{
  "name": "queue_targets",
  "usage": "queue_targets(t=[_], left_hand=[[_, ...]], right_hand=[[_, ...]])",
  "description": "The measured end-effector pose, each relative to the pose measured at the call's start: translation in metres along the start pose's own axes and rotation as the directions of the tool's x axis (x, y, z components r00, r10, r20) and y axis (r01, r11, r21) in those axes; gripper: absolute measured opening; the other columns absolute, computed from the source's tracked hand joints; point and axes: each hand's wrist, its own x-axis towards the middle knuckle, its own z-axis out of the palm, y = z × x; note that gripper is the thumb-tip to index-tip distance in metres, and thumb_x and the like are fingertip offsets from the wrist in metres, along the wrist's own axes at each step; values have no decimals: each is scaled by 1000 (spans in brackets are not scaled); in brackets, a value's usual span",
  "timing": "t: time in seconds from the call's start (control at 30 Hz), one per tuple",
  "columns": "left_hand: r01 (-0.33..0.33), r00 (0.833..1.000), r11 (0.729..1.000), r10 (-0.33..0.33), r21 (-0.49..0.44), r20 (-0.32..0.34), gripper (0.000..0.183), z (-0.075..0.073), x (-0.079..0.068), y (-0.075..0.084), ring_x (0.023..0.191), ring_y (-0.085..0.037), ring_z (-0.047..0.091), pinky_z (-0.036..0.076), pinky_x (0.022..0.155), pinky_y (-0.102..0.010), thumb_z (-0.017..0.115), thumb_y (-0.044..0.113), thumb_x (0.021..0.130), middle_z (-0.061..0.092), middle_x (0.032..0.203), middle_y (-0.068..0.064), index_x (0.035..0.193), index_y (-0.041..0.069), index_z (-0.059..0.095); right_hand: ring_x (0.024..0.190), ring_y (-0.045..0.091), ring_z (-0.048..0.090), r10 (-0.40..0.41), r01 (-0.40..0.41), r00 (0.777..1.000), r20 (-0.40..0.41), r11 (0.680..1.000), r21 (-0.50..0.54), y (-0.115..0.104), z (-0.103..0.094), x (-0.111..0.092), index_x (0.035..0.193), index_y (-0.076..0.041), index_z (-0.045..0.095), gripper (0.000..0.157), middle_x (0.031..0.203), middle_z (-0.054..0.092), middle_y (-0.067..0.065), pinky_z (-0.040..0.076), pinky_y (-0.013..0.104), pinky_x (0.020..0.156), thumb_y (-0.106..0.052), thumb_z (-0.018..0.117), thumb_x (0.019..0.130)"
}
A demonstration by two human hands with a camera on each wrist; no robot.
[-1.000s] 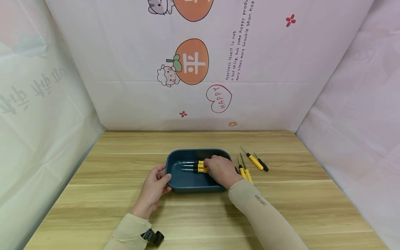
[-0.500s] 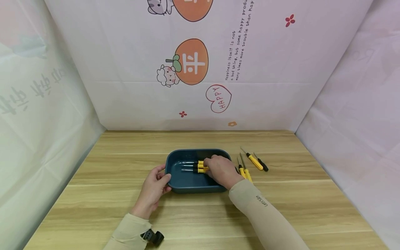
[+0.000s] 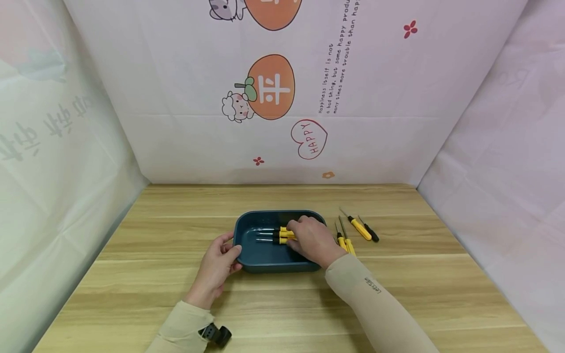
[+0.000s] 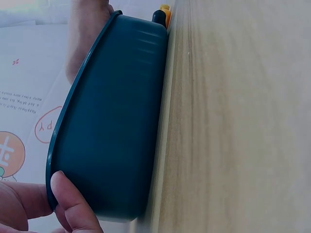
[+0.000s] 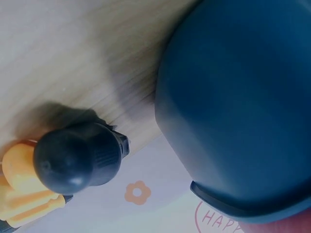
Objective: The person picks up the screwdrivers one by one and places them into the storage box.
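A dark blue plastic bin [image 3: 265,257] stands on the wooden table. My left hand [image 3: 219,262] grips its left end, thumb over the rim and fingers against the outside. In the left wrist view, the thumb and fingers pinch the bin's rim [image 4: 54,141]. Inside lie several screwdrivers [image 3: 282,234], side by side, with yellow-and-black handles and shafts pointing left. My right hand [image 3: 312,239] reaches over the bin's right side, its thumb and forefinger at the handles. The hand hides the handle ends, and whether it grips one is unclear.
Right of the bin, yellow screwdrivers [image 3: 348,245] lie on the table. Farther right are another yellow screwdriver [image 3: 359,229] and a small black one [image 3: 372,232]. In the right wrist view a black handle [image 5: 73,158] stands close outside the bin. A printed cloth [image 3: 198,142] hangs behind.
My right hand has risen slightly and its thumb and forefinger have parted, showing a little more of the yellow handles. The left hand and the bin have stayed still.
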Motion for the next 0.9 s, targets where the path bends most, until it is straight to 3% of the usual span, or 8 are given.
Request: queue_targets(t=[0.3, 0.57, 0.9], left_hand=[[-3, 1000, 1000, 3, -1, -1, 51, 1, 0, 0, 81, -19, 56, 56, 66, -23, 58, 10, 106, 46, 110, -11, 154, 6, 43], [-2, 1000, 1000, 2, -1, -4, 51, 1, 0, 0, 81, -18, 56, 56, 65, -23, 58, 10, 106, 47, 110, -11, 154, 7, 44], [-10, 1000, 1000, 10, 0, -1, 50, 1, 0, 0, 81, -19, 56, 56, 65, -23, 58, 10, 106, 46, 109, -10, 154, 7, 44]], right_hand=[[101, 23, 64, 9, -8, 999, -35, 1000, 14, 0, 0, -2, 127, -15, 70, 38, 114, 70, 6, 58, 37, 88, -39, 75, 97], [119, 29, 63, 5, -5, 998, -70, 1000, 5, 0, -1, -3, 135, -16, 66, 46, 131, 67, 10, 56, 45, 101, -45, 70, 99], [141, 36, 51, 55, -55, 997, -59, 998, 8, 1, -5, -4, 149, -18, 55, 63, 155, 50, 15, 44, 53, 116, -55, 66, 99]])
